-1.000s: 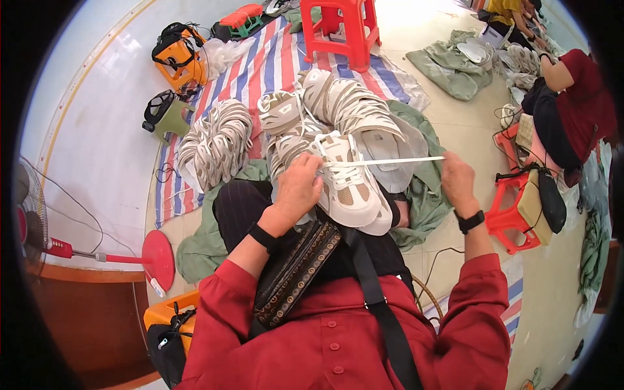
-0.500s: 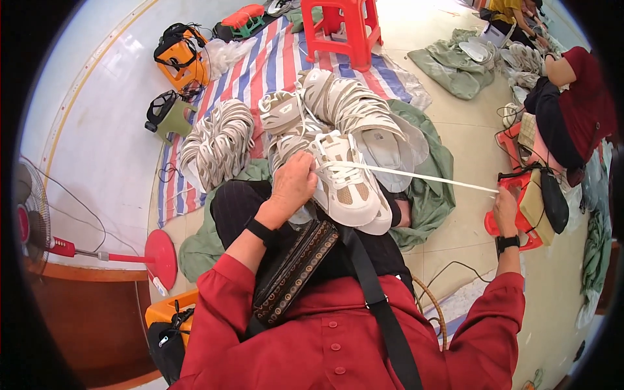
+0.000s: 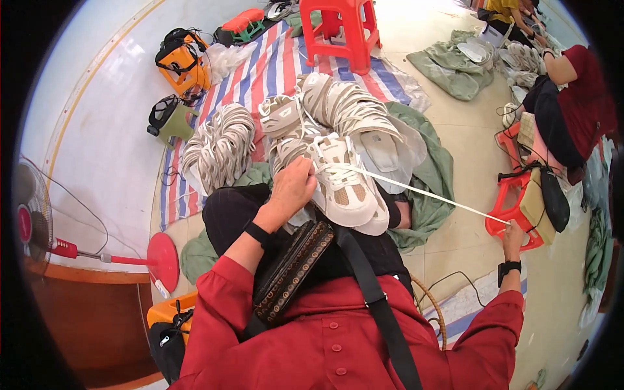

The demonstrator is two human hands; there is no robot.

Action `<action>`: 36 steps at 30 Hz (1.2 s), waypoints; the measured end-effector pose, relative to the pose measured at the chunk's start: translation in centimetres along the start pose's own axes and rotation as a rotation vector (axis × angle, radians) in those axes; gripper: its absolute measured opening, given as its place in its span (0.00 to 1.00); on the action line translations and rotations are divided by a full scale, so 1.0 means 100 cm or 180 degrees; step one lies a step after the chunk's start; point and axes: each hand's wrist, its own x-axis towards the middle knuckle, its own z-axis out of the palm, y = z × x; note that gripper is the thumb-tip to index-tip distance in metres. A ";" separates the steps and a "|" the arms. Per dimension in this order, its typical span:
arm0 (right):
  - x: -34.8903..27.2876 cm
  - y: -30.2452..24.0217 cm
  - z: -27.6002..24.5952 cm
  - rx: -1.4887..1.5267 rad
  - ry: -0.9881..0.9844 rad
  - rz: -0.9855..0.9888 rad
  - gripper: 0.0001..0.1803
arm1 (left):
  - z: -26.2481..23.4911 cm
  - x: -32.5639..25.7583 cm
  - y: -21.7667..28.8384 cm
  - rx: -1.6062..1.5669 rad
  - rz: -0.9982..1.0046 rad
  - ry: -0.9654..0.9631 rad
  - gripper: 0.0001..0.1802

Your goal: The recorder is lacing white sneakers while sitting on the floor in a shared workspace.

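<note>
A beige and white sneaker upper rests over my lap, its toe toward me, with a white lace threaded through its eyelets. My left hand is closed on the upper's left side; its fingertips are partly hidden. Far out to the right, my right hand pinches the end of the lace, which runs taut and straight from the eyelets. Just beyond the upper lies a row of nested uppers, and another bundle of uppers sits to the left.
A striped sheet covers the floor ahead, with a red stool on it. Green cloth lies under the uppers. A fan stands at left. On the right, a co-worker sits near a low red stool.
My right hand has moved toward me and slightly right, drawing the lace lower. My left hand stays on the upper.
</note>
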 end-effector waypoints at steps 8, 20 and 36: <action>-0.043 0.027 0.016 -0.0158 0.0136 -0.0217 0.09 | -0.016 -0.004 0.005 -0.0338 -0.0406 -0.0138 0.06; -0.027 -0.240 -0.022 0.1896 -0.0478 -0.0822 0.14 | -0.038 -0.017 0.001 -0.1639 -0.1026 -0.0927 0.14; 0.012 -0.458 0.042 0.3546 -0.1543 -0.1329 0.04 | -0.152 -0.067 -0.075 0.1179 -0.0338 0.0319 0.08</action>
